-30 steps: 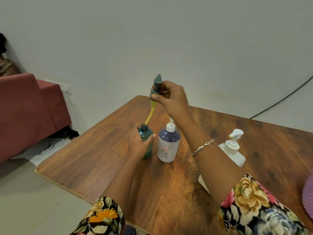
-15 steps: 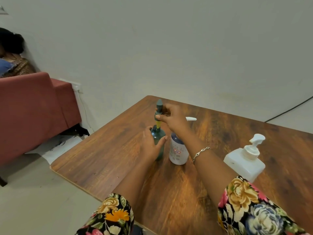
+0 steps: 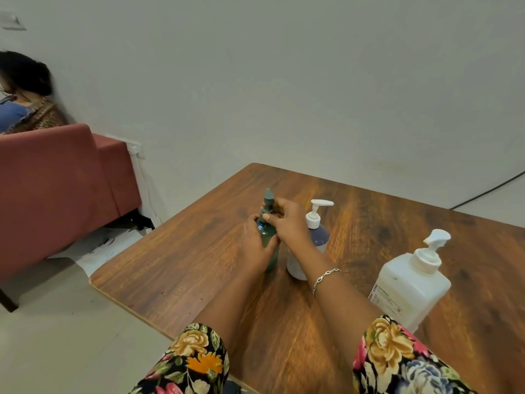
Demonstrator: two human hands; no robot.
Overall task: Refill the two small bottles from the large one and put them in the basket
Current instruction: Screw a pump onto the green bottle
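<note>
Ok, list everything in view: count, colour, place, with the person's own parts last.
green pump bottle: one, dark green, far left part of the table, upright, between both hands
green pump head: one, grey-green, on the green bottle's neck
purple pump bottle: one, purple and white with white pump, just right of the green one
large pump bottle: one, white, near right side of the table
table: one, brown wood
sofa: one, red, left, another person seated behind its back
cable: one, black, far right along the wall
bracelet: one, silver, right wrist
left hand: gripping the green bottle's body
right hand: gripping the pump head
</note>
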